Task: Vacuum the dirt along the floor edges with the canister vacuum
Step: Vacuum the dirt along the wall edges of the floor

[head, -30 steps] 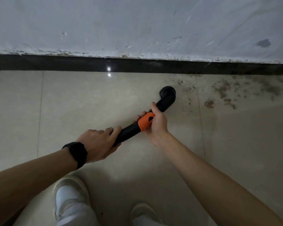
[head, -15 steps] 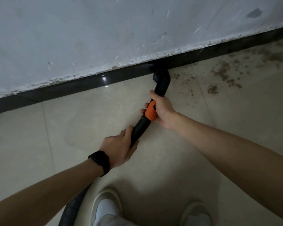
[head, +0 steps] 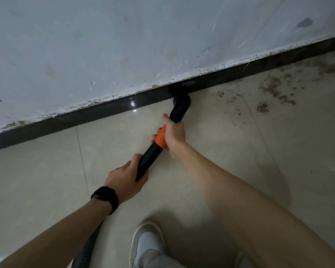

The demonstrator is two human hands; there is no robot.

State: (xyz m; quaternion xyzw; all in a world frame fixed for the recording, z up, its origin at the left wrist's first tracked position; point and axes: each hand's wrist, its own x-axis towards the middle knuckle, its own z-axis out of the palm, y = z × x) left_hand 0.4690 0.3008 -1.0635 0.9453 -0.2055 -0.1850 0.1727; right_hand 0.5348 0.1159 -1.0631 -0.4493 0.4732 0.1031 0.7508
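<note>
Your right hand [head: 173,135] grips the wand [head: 153,157] at its orange collar [head: 160,141]. Its fingers [head: 156,134] are curled tight round the collar, and the thumb lies along the black tube toward the nozzle [head: 181,102]. Your left hand [head: 124,180] holds the same wand lower down, near its back end, with the thumb over the top and the fingers wrapped beneath (only the knuckles and thumb show, so how far the fingertips reach round cannot be told). Both hands are closed on the wand, with a bare stretch of tube between the 2.

The wand slants up and to the right from your left hand. Its bent nozzle sits at the foot of the black skirting [head: 85,118], under the chipped wall [head: 124,45]. The tip blends into the dark strip, so exact contact cannot be told.

The dirt [head: 275,89] lies as brown specks and patches on the floor [head: 220,151], to the right of the nozzle, close along the skirting and apart from the nozzle.

A ribbed hose [head: 87,248] runs out from under your left forearm to the bottom edge. A black watch [head: 105,197] is on your left wrist. 1 pale shoe [head: 147,246] shows between your arms.
</note>
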